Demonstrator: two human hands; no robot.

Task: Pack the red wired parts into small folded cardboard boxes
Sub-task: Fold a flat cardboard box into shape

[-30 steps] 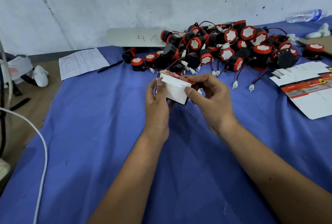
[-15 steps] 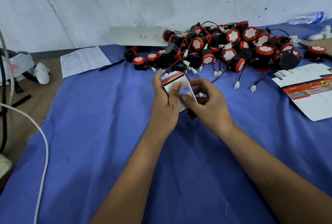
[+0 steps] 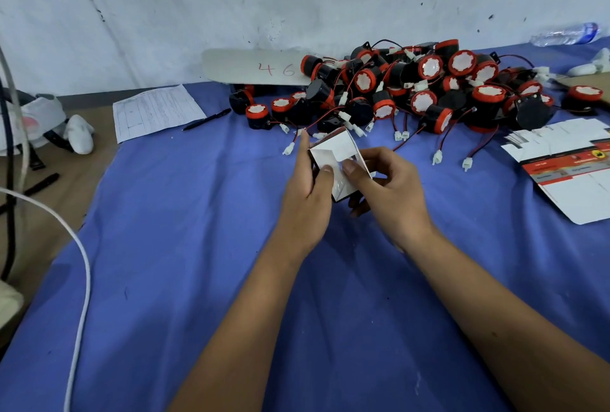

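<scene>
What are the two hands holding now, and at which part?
Both hold one small cardboard box. The left hand grips its left side, thumb on the white front; the right hand pinches its right flap.

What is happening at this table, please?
A person is folding a small cardboard box above the blue cloth. The left hand grips its side, thumb on a white flap; the right hand pinches the other side. A pile of red wired parts waits behind, and flat unfolded boxes lie to the right. Whether a part is already inside cannot be seen.
</scene>
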